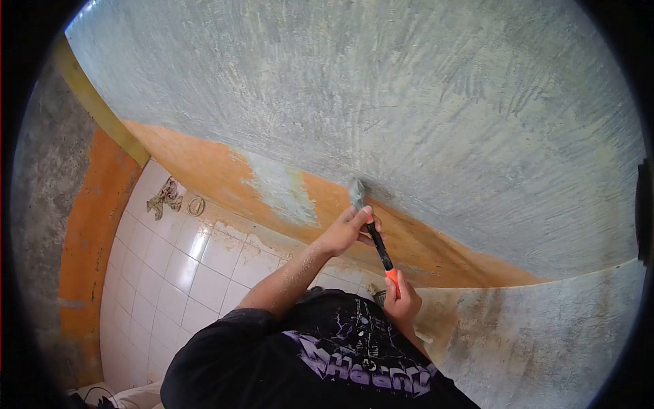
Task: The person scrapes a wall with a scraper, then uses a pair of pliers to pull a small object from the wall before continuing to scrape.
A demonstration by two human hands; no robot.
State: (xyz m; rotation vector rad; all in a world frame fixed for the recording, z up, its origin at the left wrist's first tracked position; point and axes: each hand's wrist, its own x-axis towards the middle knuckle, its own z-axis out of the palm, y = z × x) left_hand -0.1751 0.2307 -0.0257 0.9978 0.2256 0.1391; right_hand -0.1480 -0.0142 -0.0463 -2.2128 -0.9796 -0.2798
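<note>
My left hand is closed around the front of a scraper, just behind its metal blade. My right hand grips the orange end of the same black-and-orange handle, lower and nearer my body. The grey blade tip overlaps the wall right where bare, scratched grey-blue plaster meets the orange paint. Pale dust clings to my left forearm.
A patch of scraped paint breaks the orange band. White floor tiles with paint debris lie below. A crumpled cloth and a ring-shaped item rest by the wall. Another stained wall adjoins on the right.
</note>
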